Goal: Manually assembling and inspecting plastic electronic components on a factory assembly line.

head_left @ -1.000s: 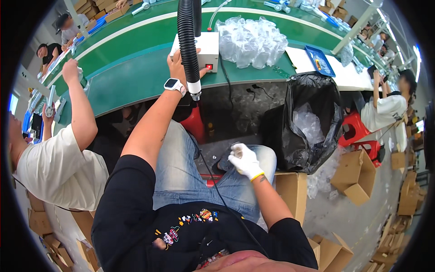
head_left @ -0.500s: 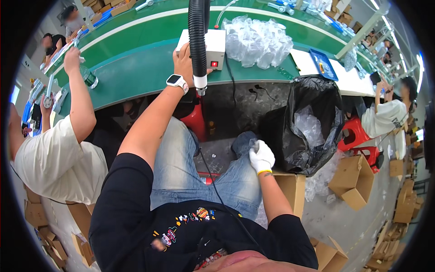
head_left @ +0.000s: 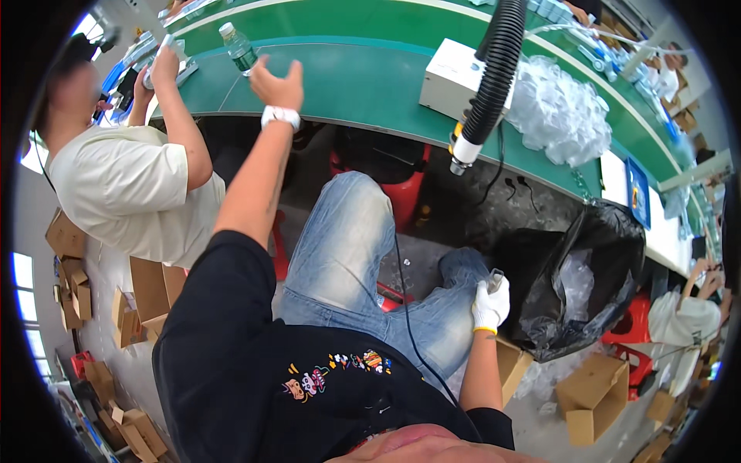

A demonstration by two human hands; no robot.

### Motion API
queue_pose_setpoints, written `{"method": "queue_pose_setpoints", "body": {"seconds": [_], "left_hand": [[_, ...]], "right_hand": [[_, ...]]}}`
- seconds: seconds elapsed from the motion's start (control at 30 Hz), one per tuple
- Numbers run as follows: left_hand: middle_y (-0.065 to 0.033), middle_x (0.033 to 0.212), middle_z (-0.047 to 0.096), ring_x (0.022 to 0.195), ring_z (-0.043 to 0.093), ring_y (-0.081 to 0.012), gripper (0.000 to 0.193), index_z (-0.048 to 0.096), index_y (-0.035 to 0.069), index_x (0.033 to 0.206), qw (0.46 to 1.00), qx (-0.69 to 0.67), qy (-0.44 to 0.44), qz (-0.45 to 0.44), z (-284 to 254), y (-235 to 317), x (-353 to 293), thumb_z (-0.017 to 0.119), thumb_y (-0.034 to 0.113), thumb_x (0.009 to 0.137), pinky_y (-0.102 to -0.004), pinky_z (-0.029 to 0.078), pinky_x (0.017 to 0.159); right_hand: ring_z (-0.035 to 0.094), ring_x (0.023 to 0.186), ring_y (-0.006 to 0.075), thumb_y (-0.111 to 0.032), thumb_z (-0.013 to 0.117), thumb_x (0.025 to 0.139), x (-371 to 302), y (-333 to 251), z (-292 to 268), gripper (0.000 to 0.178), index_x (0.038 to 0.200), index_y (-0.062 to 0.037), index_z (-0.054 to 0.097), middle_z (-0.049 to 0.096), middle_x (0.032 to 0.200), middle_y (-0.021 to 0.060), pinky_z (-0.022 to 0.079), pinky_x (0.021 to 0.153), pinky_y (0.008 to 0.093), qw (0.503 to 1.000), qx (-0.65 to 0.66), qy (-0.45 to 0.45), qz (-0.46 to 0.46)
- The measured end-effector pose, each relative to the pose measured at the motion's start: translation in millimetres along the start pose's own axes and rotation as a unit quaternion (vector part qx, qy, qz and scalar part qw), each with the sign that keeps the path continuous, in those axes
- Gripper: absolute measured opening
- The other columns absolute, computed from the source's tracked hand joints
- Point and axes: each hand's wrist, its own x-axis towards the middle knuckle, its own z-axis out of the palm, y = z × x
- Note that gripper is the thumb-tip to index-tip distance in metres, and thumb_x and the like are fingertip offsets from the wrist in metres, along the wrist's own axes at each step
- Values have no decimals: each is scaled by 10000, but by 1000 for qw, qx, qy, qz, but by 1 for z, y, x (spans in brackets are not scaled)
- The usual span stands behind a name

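Note:
My bare left hand [head_left: 278, 86], with a white watch at its wrist, is stretched over the green table [head_left: 347, 81]. Its thumb and fingers are apart, and nothing is in them. Just beyond it stands a clear plastic bottle [head_left: 238, 49] with a white cap and green label; whether the fingertips touch it I cannot tell. In a white glove, my right hand [head_left: 491, 307] rests by my right knee, closed round a small clear plastic piece [head_left: 495, 278] that sticks out at the top.
A white box [head_left: 448, 77] and a heap of clear plastic pieces [head_left: 556, 108] sit on the table. A black ribbed hose [head_left: 498, 85] hangs before them. A black bag [head_left: 540, 309] stands at my right. To my left works a person in a pale shirt [head_left: 131, 181].
My left hand has left the white box and moved left to the bottle. The view has swung left. A clear piece now shows in my right glove, which stays near my knee.

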Motion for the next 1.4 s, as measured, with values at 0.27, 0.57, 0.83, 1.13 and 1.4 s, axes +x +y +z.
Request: {"method": "queue_pose_setpoints", "body": {"seconds": [0.27,0.57,0.83,1.13,1.4], "left_hand": [[-303,1384,514,1309,484,-474,909,431,-25,1460,977,171,-63,-114,2,-52,57,838,405,771,-554,398,1134],[-80,1318,613,1300,547,-303,373,657,164,1241,924,217,-311,51,-24,-28,6,682,365,928,-579,371,1114],[-61,1400,613,1366,525,-286,349,679,194,1253,922,236,-303,50,-21,-34,-2,649,361,948,-606,367,1110],[-115,1153,718,1141,654,-339,243,717,110,1108,941,-28,-281,186,-32,61,-54,733,204,885,-481,497,993],[-103,939,728,921,708,-325,158,741,100,962,640,-215,-669,312,-93,174,-165,759,216,856,-444,551,825]], "right_hand": [[711,1103,283,-226,713,930,4,-7,-3,409,1282,-28,651,724,1233,150,540,996,373,997,-71,-19,-5],[703,1131,217,-45,698,876,6,-25,10,390,1261,-8,647,728,1214,138,535,1000,337,997,51,-50,42],[738,1053,233,-75,719,858,7,7,21,406,1255,-17,657,757,1148,115,560,958,348,999,20,-26,0],[721,1079,332,-286,752,843,16,-1,14,424,1239,-142,703,758,1167,119,562,949,423,998,-50,-40,-12],[702,1102,361,-340,738,846,9,-10,0,459,1255,-139,685,745,1173,144,554,956,453,995,-92,-25,13]]}}
